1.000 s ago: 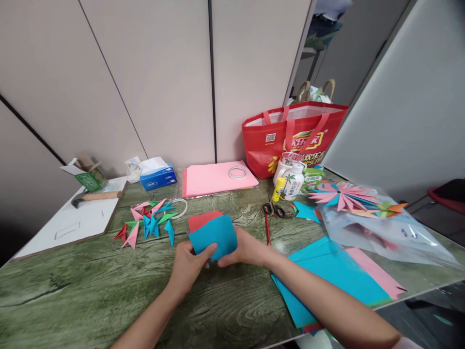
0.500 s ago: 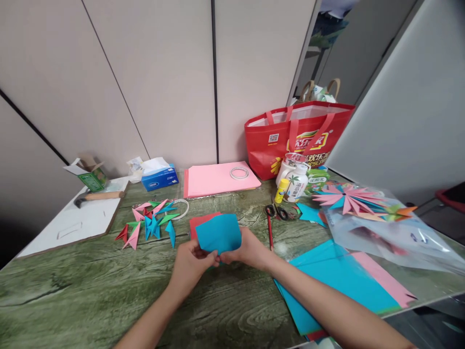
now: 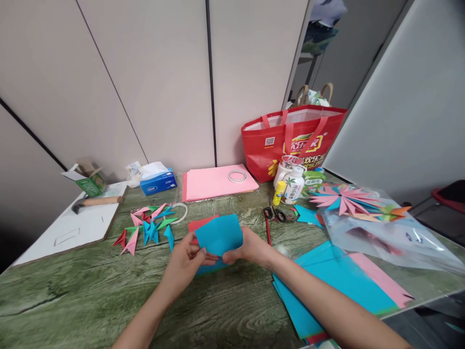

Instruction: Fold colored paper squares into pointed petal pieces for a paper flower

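A small sheet of blue paper [image 3: 219, 233] is held up between my hands, slightly curved. My right hand [image 3: 250, 247] grips its right side, thumb in front and fingers behind. At the lower left corner, my left hand [image 3: 186, 257] is closed on the same sheet, its fingertips partly behind it. Below and behind lie more paper pieces: a red paper [image 3: 194, 224] and a lower blue paper [image 3: 212, 266]. To the left are several folded paper pieces [image 3: 150, 230] in blue, pink, red and green.
Scissors [image 3: 274, 214], a red pencil [image 3: 268, 231] and a glue stick [image 3: 279, 192] lie right of centre. Large blue sheets [image 3: 341, 281] spread at right, near a folded paper flower [image 3: 345, 198]. Behind stand a red bag [image 3: 259, 145], pink paper [image 3: 210, 183] and a tissue pack [image 3: 159, 182].
My left hand has shifted slightly left and its fingers have opened out a little along the sheet's lower edge. More of the lower blue paper shows. The view has shifted slightly.
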Motion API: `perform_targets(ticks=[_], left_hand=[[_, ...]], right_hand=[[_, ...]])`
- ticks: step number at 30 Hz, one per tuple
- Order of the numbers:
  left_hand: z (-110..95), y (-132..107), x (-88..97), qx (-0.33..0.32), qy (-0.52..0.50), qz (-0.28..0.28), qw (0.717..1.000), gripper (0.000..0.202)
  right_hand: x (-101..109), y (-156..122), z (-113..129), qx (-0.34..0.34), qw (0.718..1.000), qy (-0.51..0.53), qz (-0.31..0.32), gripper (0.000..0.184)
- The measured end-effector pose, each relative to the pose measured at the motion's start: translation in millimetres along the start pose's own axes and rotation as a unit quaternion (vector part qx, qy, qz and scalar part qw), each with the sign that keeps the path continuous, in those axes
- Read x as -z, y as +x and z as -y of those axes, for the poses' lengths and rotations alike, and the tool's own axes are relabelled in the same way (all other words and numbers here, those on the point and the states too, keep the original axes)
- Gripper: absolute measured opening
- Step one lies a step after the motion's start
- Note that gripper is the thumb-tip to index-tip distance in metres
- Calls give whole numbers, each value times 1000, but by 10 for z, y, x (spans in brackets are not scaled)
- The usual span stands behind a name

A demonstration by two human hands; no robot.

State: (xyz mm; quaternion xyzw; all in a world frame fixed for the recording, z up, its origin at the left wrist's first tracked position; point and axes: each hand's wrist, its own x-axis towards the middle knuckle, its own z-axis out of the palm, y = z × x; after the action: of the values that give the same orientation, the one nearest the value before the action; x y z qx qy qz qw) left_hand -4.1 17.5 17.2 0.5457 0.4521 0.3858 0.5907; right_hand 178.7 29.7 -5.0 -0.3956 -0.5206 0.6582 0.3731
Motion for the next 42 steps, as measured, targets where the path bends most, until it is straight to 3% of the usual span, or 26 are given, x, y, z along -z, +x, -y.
perform_targets(ticks=[3,6,8,10,13,16,20,23,27,31,35,38,42], left_hand=[[16,0,-7,-52,16,-62,997,47],[62,-39,-55,-126,18,-107,986,44],[110,-73,-101,-168,63,-95,979,34],[164,-99,-143,-169,157,-54,972,22],[216,-111,-174,-159,242,-74,954,19],[199,-88,-141,-141,212,-104,962,23],[118,-19,-19,-138,160,-177,961,18],[82,29,62,-125,134,-178,967,17],[43,41,91,-106,118,-164,974,18],[-26,9,76,-86,123,-129,980,18],[-38,-5,69,-88,96,-100,986,21],[-5,-7,49,-96,75,-113,986,25],[37,-28,-26,-85,62,-110,988,32]], right_hand=[[-33,1,-6,-6,1000,2,1,30],[-84,-3,-11,5,999,33,-20,27],[-119,-3,-25,14,998,61,-24,31],[-147,0,-50,17,997,72,-17,34],[-172,8,-83,17,998,61,-6,31],[-175,11,-84,45,999,22,17,30],[-144,-11,-64,144,989,-18,7,49],[-105,-42,-55,236,968,-80,-28,50],[-66,-91,-3,305,932,-195,-4,51],[-54,-103,47,306,903,-301,-2,50],[-48,-50,-3,308,900,-302,-60,22],[-52,-9,-47,293,914,-263,-95,11],[-84,19,-70,248,946,-155,-137,16]])
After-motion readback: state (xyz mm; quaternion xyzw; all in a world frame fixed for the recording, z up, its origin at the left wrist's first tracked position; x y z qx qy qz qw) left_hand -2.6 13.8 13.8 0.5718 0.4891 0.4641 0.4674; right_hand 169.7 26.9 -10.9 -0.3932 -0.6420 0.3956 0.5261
